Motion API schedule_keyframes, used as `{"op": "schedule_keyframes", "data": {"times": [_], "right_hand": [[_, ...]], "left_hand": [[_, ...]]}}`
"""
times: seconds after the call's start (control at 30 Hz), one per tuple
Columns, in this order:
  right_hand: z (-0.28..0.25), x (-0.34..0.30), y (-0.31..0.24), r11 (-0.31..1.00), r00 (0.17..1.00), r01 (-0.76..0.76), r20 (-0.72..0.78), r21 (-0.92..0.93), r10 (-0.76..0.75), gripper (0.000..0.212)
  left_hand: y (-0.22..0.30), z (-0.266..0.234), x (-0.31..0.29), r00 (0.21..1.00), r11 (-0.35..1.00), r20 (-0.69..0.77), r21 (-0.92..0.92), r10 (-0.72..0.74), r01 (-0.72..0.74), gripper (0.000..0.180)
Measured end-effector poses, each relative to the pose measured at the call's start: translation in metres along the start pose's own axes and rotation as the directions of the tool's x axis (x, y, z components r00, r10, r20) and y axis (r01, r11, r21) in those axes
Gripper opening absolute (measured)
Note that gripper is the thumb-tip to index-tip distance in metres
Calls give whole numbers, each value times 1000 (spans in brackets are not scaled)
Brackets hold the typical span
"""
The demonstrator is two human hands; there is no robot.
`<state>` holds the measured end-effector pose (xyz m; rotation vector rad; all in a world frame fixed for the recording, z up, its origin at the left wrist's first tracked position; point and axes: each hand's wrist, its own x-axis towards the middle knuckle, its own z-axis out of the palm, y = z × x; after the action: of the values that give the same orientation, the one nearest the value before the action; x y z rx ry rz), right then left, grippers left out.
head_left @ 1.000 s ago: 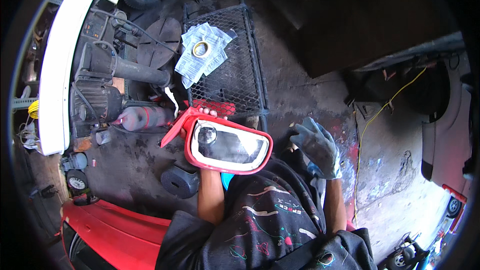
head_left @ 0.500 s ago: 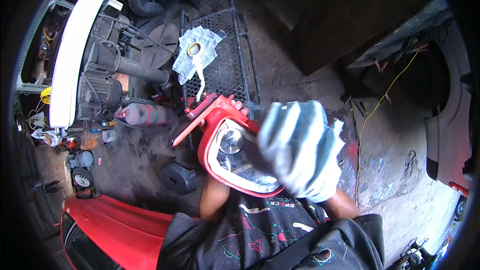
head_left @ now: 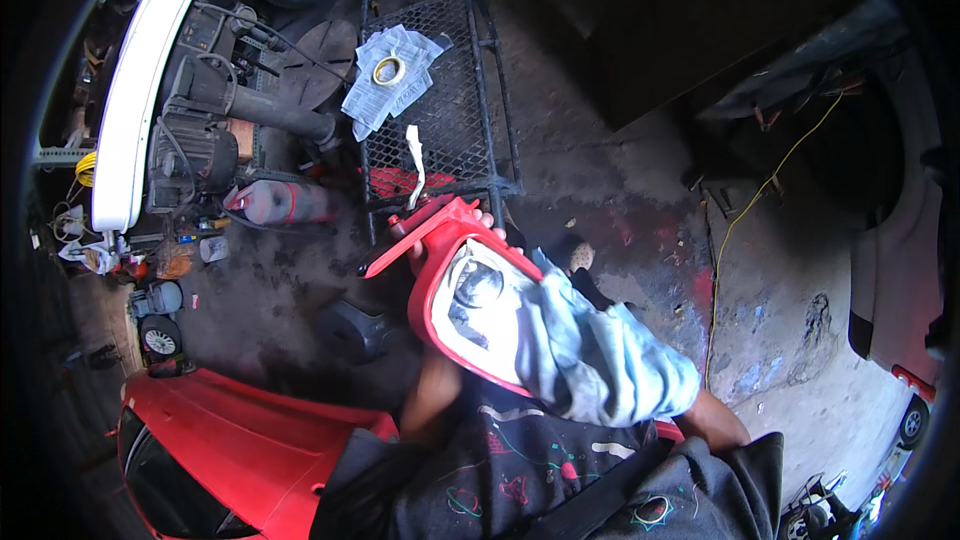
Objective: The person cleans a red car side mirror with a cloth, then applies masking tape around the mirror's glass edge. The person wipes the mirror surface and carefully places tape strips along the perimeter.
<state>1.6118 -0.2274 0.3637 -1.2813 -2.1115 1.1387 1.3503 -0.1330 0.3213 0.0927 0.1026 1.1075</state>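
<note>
My left hand (head_left: 487,224) grips a red car side mirror (head_left: 430,285) from behind, with only fingertips showing past the housing. White masking material lines parts of the glass edge, and the glass catches bright light. A mounting bracket (head_left: 420,228) sticks out at its upper left, with a cable wrapped in white tape (head_left: 415,162) rising from it. A pale blue-white cloth (head_left: 610,355) covers my right hand (head_left: 575,335) and lies against the right part of the glass. The fingers of that hand are hidden under the folds.
Beyond the mirror stands a black mesh rack (head_left: 445,70) bearing newspaper (head_left: 405,105) and a yellow tape roll (head_left: 389,70). A red-grey cylinder (head_left: 285,203) and machinery (head_left: 205,160) are at left. A red car (head_left: 240,440) is lower left. A yellow cable (head_left: 770,180) crosses the floor at right.
My cloth-covered right hand has moved down, from a blurred position at the mirror's right onto its glass. The mirror has shifted slightly right and tilted, catching more light.
</note>
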Motion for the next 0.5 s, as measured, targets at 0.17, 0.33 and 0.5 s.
{"op": "schedule_keyframes", "data": {"times": [0.17, 0.33, 0.5], "right_hand": [[-32, -18, -8, 999, 998, -41, -46, 4, 41, 33], [-23, 25, -11, 999, 974, 25, -225, 41, -15, 32], [6, 77, -7, 999, 972, 4, -234, 51, 8, 32]], "left_hand": [[-5, 27, 13, 999, 1000, 40, -18, 25, -24, 81], [-19, 53, 29, 995, 998, -79, -7, 58, -59, 74], [-17, 37, 70, 993, 1000, 114, 17, 21, -23, 70]]}}
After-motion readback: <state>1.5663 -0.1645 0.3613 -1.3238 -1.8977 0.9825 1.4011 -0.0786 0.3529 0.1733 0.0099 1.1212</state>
